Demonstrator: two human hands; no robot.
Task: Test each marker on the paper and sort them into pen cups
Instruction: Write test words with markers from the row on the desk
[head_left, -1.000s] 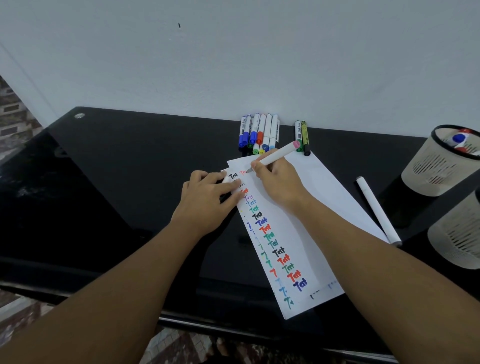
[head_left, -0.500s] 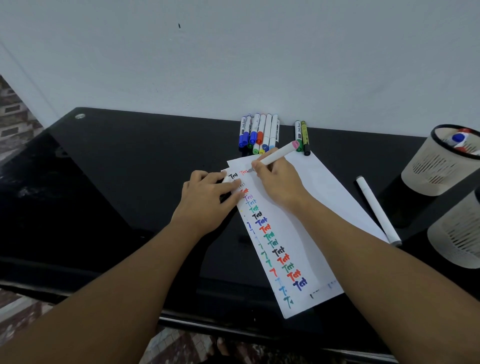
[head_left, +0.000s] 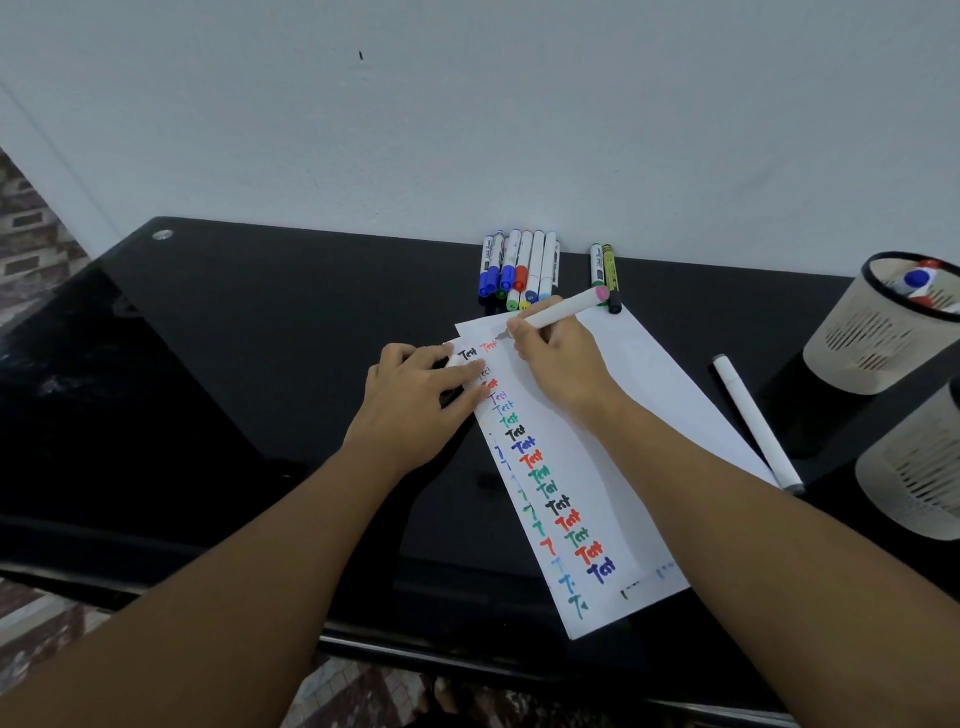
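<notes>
Pinched between thumb and fingers, the right hand holds a slim white cylindrical marker with a pink end cap, its tip at the top of the paper beside a faint pink "Test". That grip is closed snugly round the barrel. The left hand lies flat, fingers spread and pressing the sheet's left edge; a small white piece shows under its fingertips, but what it is cannot be told. The matte white paper rests on a glossy black bench and carries a column of coloured words. Capped markers lie in a row by the wall, a white marker lies right of the sheet, and two slotted beige pen cups stand at far right.
</notes>
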